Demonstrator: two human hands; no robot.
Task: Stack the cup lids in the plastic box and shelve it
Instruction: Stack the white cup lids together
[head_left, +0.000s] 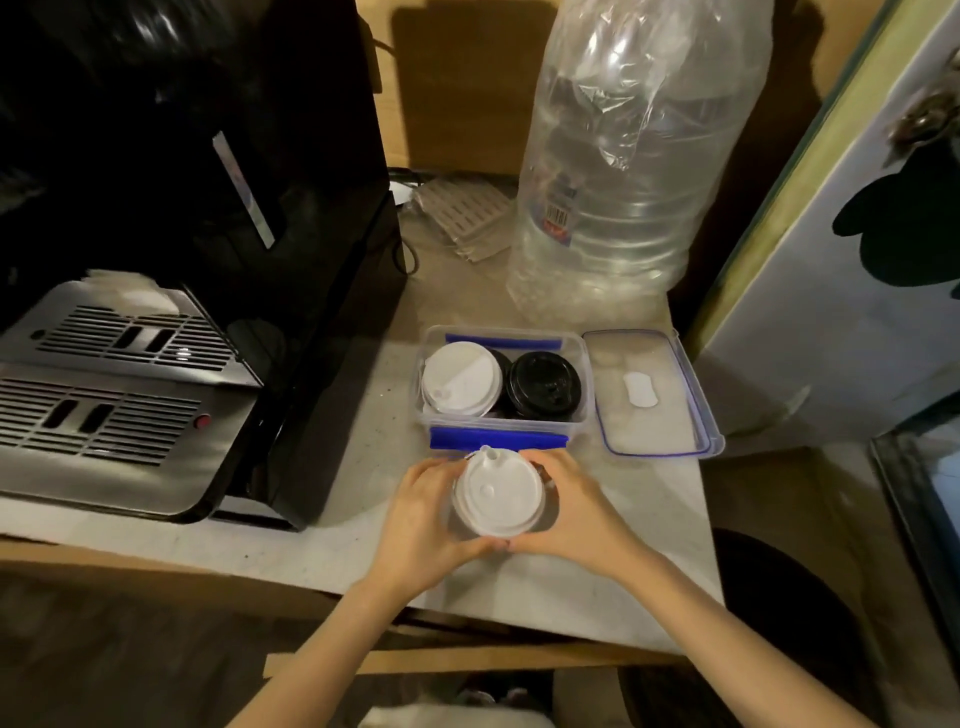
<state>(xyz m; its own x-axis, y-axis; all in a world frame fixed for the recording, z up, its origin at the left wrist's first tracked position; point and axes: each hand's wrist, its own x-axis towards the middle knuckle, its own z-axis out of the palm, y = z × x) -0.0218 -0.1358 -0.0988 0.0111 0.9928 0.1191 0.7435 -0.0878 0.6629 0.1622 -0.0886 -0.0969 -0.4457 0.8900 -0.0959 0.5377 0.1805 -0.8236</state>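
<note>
A stack of white cup lids (497, 498) sits between both my hands just in front of the clear plastic box (582, 415) with blue clips. My left hand (421, 525) cups the stack's left side, my right hand (571, 514) its right side, fingertips meeting at the near edge. Inside the box lie a white lid stack (460, 384) on the left and black lids (543, 384) on the right. The box's clear cover (649, 395) lies flat on the counter to its right.
A black coffee machine (208, 208) with a metal drip tray (104, 405) fills the left. A large crumpled clear water bottle (623, 171) stands behind the box. A pale cabinet side (857, 260) rises at the right. The counter edge runs near my forearms.
</note>
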